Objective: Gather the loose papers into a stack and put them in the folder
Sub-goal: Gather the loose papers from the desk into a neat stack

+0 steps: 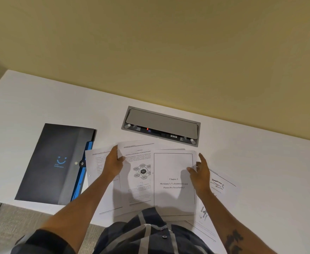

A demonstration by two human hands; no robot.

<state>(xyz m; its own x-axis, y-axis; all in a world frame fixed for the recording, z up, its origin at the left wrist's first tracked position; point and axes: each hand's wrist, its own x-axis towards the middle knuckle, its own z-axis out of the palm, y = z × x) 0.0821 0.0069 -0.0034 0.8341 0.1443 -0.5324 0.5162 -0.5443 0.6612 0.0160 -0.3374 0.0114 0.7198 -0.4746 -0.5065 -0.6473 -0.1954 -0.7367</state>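
Several printed papers lie fanned and overlapping on the white table in front of me. A title sheet reading "Chapter 3" lies on top in the middle, with a diagram sheet partly under its left side. My left hand pinches the left edge of the diagram sheet, thumb on top. My right hand rests at the title sheet's right edge, fingers spread and fingertips touching it. More sheets stick out at the left and the right. The dark folder with blue trim lies closed at the left.
A grey recessed power and cable box sits in the table just beyond the papers. The table's front edge runs close to my body, with carpet floor below at the left. A yellow wall stands behind the table.
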